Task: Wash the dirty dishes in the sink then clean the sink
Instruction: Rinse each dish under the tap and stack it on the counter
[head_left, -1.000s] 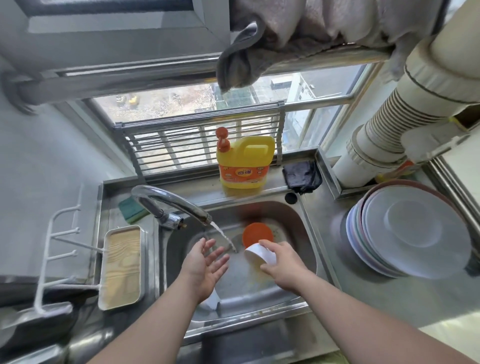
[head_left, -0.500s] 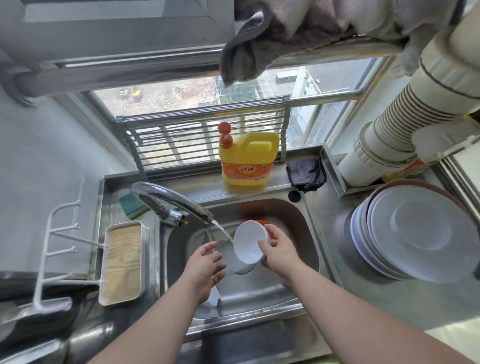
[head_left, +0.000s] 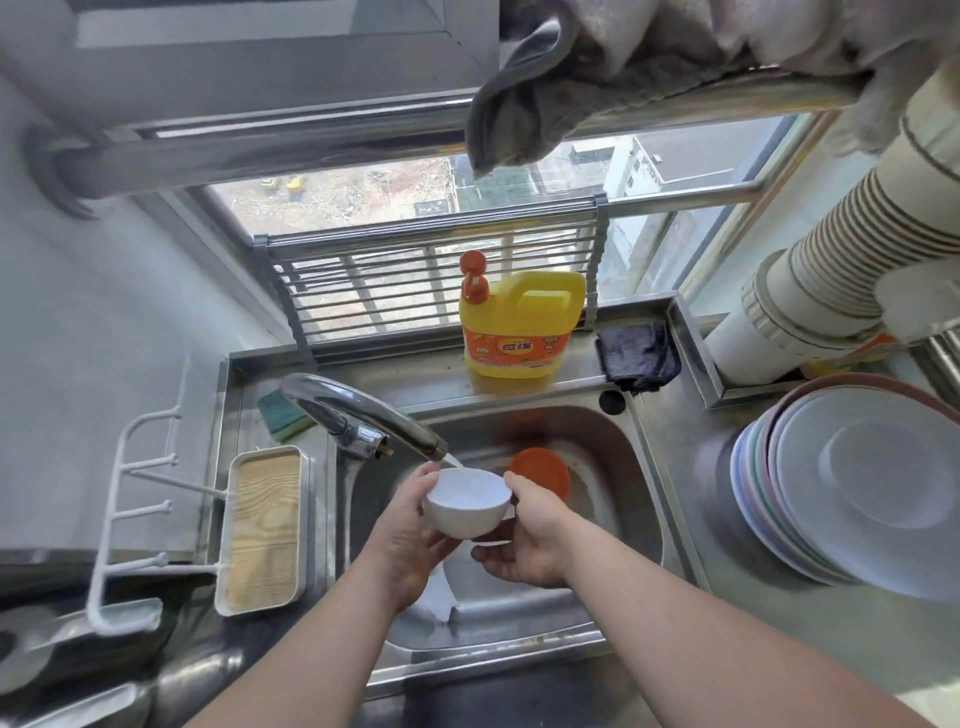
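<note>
Both hands hold a small white bowl (head_left: 466, 501) upright right under the tap (head_left: 363, 415), so the running water falls straight into it. The left hand (head_left: 410, 540) has its fingers curled round the near-left wall, thumb at the rim; the right hand (head_left: 530, 540) cups the other side, fingers wrapped beneath. Holding it over the sink (head_left: 623, 467) lets the overflow drain (sensible for a rinse, I judge). An orange dish (head_left: 540, 475) waits in the basin behind the bowl. On the steel bench, a yellow detergent jug (head_left: 519, 327) and green sponge (head_left: 283, 413) stand near the tap, and stacked plates (head_left: 857, 488) sit to the right. A barred window lights the room.
</note>
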